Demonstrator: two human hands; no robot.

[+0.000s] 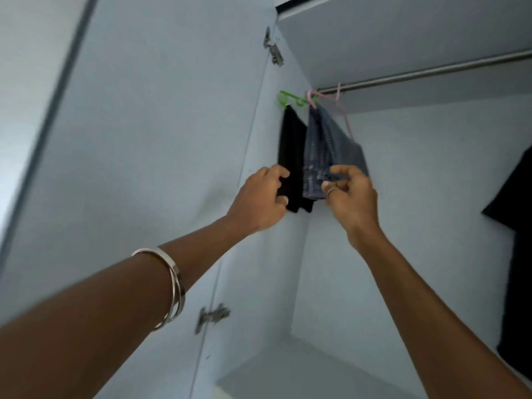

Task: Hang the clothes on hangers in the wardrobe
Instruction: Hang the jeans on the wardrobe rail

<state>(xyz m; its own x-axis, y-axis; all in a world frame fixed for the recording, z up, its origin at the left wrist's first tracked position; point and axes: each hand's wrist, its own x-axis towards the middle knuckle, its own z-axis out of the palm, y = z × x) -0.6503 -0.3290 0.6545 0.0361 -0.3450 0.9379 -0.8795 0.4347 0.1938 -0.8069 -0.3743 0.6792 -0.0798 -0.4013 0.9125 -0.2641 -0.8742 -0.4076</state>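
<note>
Left hand (259, 197) grips the black cloth (292, 156); right hand (349, 194) pinches the jeans' (325, 148) lower edge. Both garments hang lengthwise down from hangers above the hands.

Green hanger (288, 99), black garment (291, 151); pink hanger (342, 110), seemingly grey-blue denim (328, 148).

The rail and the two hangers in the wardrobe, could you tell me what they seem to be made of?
Rail: probably metal, silvery with a dull sheen.
Green hanger and pink hanger: likely plastic, thin, brightly coloured, smooth; blur leaves some doubt.
</note>
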